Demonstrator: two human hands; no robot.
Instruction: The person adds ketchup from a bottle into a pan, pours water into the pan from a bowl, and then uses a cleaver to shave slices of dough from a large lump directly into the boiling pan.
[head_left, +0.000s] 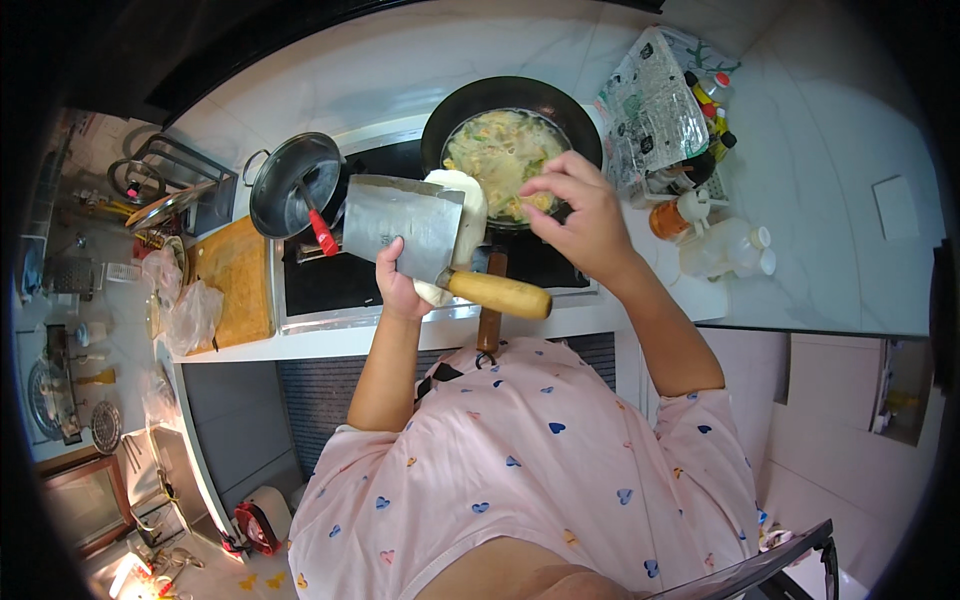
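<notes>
My left hand (405, 289) holds a cleaver (405, 225) by its broad blade, thumb on top. Its yellow wooden handle (501, 294) points right. Under and beside the blade lies a long slab of pale dough (471, 217), also borne by that hand. Just right of the dough, my right hand (581, 217) hovers over the near right side of a black wok (581, 112). Its thumb and forefinger are curled with a gap between them, and I see nothing held there. Inside the wok is a cloudy soup (510, 150) with yellow and green pieces.
A steel pot (277, 187) with a red-handled utensil (322, 232) stands left on the black hob (322, 285). The wok's wooden handle (491, 322) juts towards me. Left is a wooden cutting board (244, 289); right are a basket of bottles (701, 187) and plastic jugs (720, 251).
</notes>
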